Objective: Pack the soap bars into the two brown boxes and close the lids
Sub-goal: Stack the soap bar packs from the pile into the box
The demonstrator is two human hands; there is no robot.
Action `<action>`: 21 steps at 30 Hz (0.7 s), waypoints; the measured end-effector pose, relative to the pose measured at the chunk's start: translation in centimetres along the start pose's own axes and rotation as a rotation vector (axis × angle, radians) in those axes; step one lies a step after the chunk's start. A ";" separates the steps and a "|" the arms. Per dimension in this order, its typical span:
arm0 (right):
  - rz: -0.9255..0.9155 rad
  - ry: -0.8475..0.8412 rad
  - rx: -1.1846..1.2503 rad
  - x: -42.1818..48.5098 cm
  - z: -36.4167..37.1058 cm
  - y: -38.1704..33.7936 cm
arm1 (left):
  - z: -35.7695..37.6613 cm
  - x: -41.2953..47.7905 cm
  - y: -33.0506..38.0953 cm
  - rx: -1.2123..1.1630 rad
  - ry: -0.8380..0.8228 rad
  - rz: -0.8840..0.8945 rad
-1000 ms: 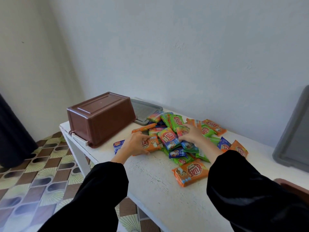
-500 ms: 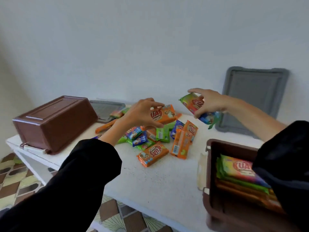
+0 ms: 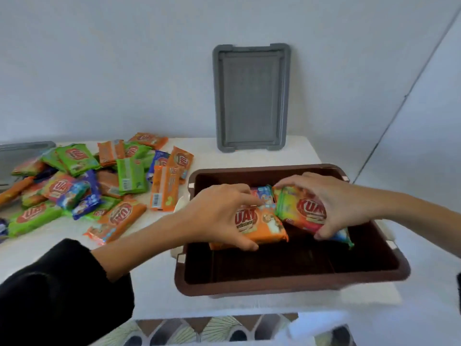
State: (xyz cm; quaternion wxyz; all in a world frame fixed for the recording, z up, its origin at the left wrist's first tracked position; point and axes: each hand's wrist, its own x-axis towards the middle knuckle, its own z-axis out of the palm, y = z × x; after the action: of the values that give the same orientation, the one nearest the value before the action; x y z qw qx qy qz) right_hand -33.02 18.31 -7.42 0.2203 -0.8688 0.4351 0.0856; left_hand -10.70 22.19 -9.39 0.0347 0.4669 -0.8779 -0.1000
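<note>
The left hand (image 3: 219, 216) grips an orange soap bar (image 3: 262, 226), thumb under its near edge and fingers curled over its far edge, with a blue-wrapped bar (image 3: 264, 193) showing just behind the fingertips; the right hand (image 3: 334, 203) is closed on a green-and-red soap bar (image 3: 304, 211), fingers over the top, thumb at the lower edge, and a further wrapper edge pokes out beneath it at the lower right; the two bars touch or nearly touch at the centre of the frame, both held over the opening of the brown box (image 3: 287, 283), which sits right of centre on the white table (image 3: 154, 283); the box's dark floor shows bare in its near half; whether the bars rest on anything below cannot be told. To the left, across the middle-left of the frame, lies a loose pile of soap bars (image 3: 94, 186) in green, orange and blue wrappers, just beside the box's left wall; a grey lid (image 3: 252, 96) stands upright against the wall above the box, at upper centre; the corner of another grey lid (image 3: 22, 151) shows at the far left edge; a black sleeve (image 3: 57, 295) fills the lower left; patterned floor tiles (image 3: 212, 328) appear below the table edge.
</note>
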 end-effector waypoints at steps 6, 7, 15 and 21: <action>-0.032 -0.037 -0.217 -0.8 3.8 0.9 | 3.8 2.3 2.5 0.214 -0.131 -0.002; -0.052 -0.027 -0.260 -0.8 4.0 0.9 | 4.3 2.4 2.8 0.237 -0.159 -0.014; -0.094 -0.144 -0.428 0.4 5.9 0.8 | 5.8 2.4 3.2 0.314 -0.339 -0.063; -0.118 -0.179 -0.517 0.2 5.9 0.0 | 6.3 2.6 3.4 0.361 -0.361 -0.054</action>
State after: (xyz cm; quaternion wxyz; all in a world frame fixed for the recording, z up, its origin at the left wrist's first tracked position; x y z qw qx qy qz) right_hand -32.66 20.88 -12.68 0.0332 -0.9090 0.3264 0.2572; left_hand -15.93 22.82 -14.91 -0.2088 0.4633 -0.8609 -0.0243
